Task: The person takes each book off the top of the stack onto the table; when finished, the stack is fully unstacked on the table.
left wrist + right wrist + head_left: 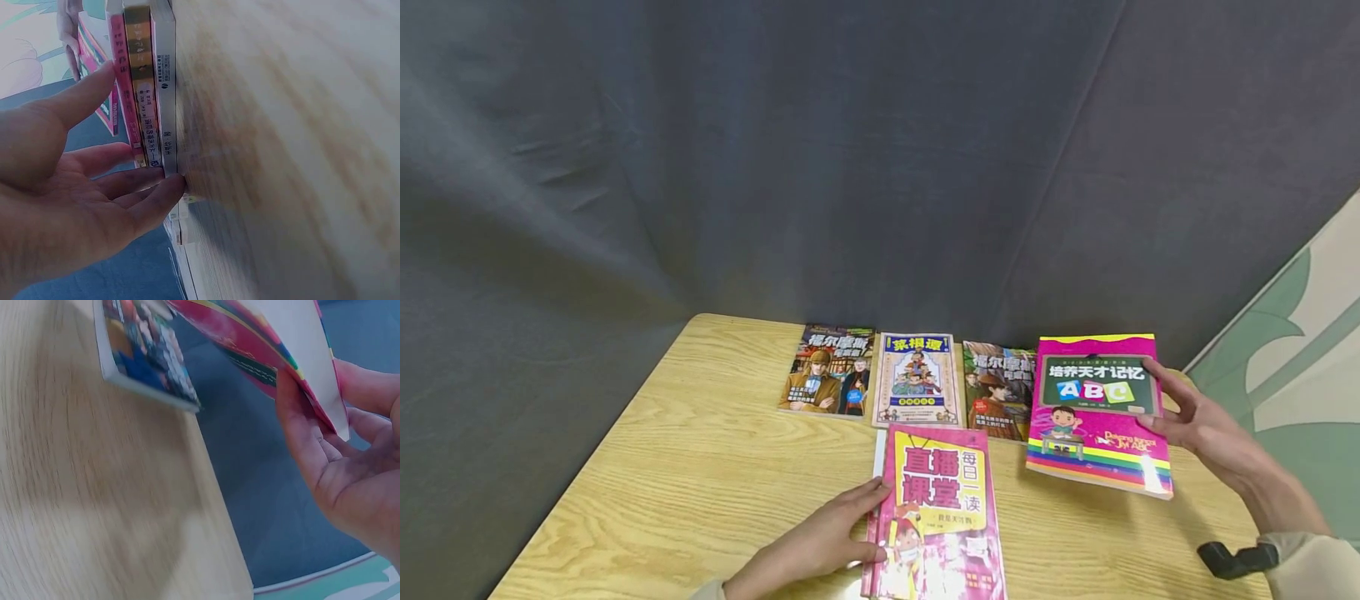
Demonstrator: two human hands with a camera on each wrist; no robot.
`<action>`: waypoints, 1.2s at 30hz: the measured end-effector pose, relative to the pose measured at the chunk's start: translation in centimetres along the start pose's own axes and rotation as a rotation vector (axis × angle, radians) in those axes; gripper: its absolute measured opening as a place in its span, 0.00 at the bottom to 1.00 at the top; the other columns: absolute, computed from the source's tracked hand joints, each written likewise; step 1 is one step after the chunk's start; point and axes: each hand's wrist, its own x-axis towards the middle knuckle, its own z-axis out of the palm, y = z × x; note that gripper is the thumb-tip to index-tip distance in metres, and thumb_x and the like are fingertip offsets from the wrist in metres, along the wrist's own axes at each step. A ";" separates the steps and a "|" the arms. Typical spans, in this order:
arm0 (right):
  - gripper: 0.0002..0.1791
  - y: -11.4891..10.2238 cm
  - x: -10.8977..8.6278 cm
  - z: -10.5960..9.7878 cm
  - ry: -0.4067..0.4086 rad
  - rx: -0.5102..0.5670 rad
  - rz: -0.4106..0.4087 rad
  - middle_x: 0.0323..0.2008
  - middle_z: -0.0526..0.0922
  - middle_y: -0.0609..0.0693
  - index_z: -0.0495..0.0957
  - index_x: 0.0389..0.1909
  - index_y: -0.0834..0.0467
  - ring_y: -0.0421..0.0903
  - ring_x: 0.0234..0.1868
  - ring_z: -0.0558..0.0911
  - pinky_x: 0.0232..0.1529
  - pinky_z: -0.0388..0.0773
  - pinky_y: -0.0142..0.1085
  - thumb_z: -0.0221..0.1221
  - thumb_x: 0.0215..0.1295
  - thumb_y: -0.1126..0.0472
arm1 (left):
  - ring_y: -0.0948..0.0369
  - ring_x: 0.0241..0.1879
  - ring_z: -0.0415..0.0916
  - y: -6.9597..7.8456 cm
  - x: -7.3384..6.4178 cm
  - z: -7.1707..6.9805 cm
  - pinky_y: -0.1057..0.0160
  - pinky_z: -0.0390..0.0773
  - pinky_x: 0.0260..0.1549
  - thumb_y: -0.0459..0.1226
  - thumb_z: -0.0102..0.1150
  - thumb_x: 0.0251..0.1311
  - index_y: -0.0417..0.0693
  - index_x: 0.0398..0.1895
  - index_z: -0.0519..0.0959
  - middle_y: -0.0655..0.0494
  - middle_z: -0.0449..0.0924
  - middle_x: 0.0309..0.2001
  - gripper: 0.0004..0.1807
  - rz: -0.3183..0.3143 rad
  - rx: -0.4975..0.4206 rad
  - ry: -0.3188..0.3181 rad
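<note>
My right hand (pixel 1206 429) grips the right edge of a pink ABC book (pixel 1093 467), thumb on its cover. In the right wrist view that book (pixel 259 337) is raised off the table, with the right hand's fingers (pixel 300 425) on its other side. My left hand (pixel 820 537) rests against the left side of a short stack of books topped by a pink and yellow book (pixel 940 517). In the left wrist view, the left hand's fairly straight fingers (pixel 150 206) touch the stacked spines, including a white spine (pixel 165 94) at the bottom.
Along the table's back lie a detective-cover book (pixel 827 375), a cream book with a blue-framed picture (pixel 917 392) and another detective-cover book (pixel 998 396), partly behind the ABC book. A dark curtain (pixel 850 167) hangs behind the wooden table (pixel 700 467).
</note>
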 end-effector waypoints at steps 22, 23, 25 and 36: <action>0.43 1.6 1.7 -6.9 -0.079 -0.138 0.157 0.56 0.61 0.42 0.29 0.76 0.43 0.38 0.46 0.80 0.43 0.82 0.39 0.47 0.75 0.62 | 0.45 0.69 0.57 -0.2 0.1 0.2 0.42 0.60 0.65 0.52 0.65 0.54 0.51 0.72 0.62 0.50 0.56 0.73 0.43 -0.004 0.026 0.011; 0.43 1.5 1.9 -6.9 -0.079 -0.139 0.167 0.56 0.61 0.42 0.29 0.76 0.42 0.38 0.46 0.80 0.43 0.82 0.39 0.48 0.74 0.62 | 0.45 0.69 0.57 -0.2 0.0 0.2 0.42 0.60 0.65 0.52 0.65 0.54 0.51 0.72 0.62 0.50 0.56 0.73 0.43 -0.003 0.027 0.011; 0.43 1.5 2.4 -7.0 -0.082 -0.148 0.182 0.55 0.62 0.42 0.29 0.76 0.44 0.38 0.47 0.80 0.44 0.82 0.40 0.48 0.74 0.61 | 0.45 0.69 0.57 -0.2 0.0 0.1 0.42 0.60 0.65 0.52 0.65 0.54 0.51 0.72 0.61 0.50 0.56 0.73 0.43 -0.002 0.026 0.012; 0.44 2.7 5.4 -5.8 0.004 -0.160 0.236 0.69 0.45 0.75 0.32 0.76 0.53 0.40 0.44 0.79 0.44 0.82 0.41 0.52 0.72 0.52 | 0.46 0.69 0.57 0.0 -0.1 0.0 0.43 0.61 0.65 0.52 0.64 0.55 0.49 0.72 0.61 0.50 0.56 0.73 0.42 0.006 0.029 0.004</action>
